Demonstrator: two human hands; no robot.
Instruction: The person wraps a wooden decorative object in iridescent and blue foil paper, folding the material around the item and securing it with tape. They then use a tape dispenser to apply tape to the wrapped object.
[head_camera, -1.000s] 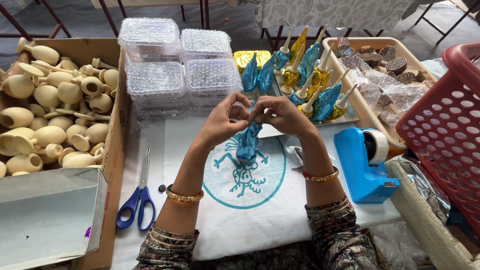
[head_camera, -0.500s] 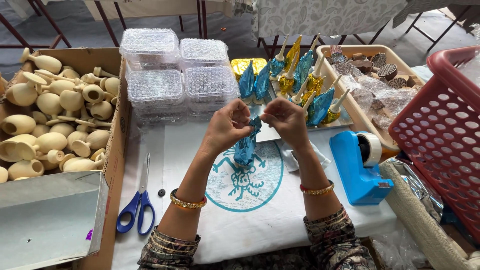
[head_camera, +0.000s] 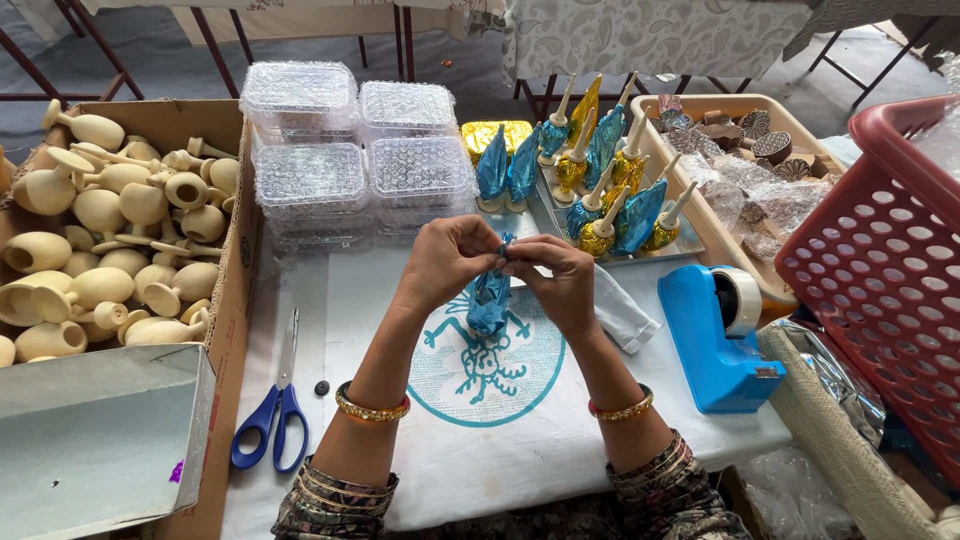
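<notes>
My left hand (head_camera: 443, 262) and my right hand (head_camera: 560, 281) meet over the table and pinch the top of a small object wrapped in shiny blue foil (head_camera: 489, 300). The wrapped object hangs between the two hands above a white cloth (head_camera: 480, 440) printed with a teal round figure. Both wrists carry gold bangles. A metal tray (head_camera: 676, 248) just beyond the hands carries several blue and gold foil-wrapped pieces (head_camera: 610, 200) with pale stems.
A cardboard box (head_camera: 235, 250) of pale wooden goblets (head_camera: 110, 240) fills the left. Blue-handled scissors (head_camera: 272, 415) lie beside it. Stacked clear plastic boxes (head_camera: 360, 160) stand behind. A blue tape dispenser (head_camera: 715, 335), a tan tray (head_camera: 760, 150) and a red basket (head_camera: 880, 270) are on the right.
Both hands with the blue foil piece have drifted slightly toward me and lower; the fingers keep working the foil's top. Nothing else moved.
</notes>
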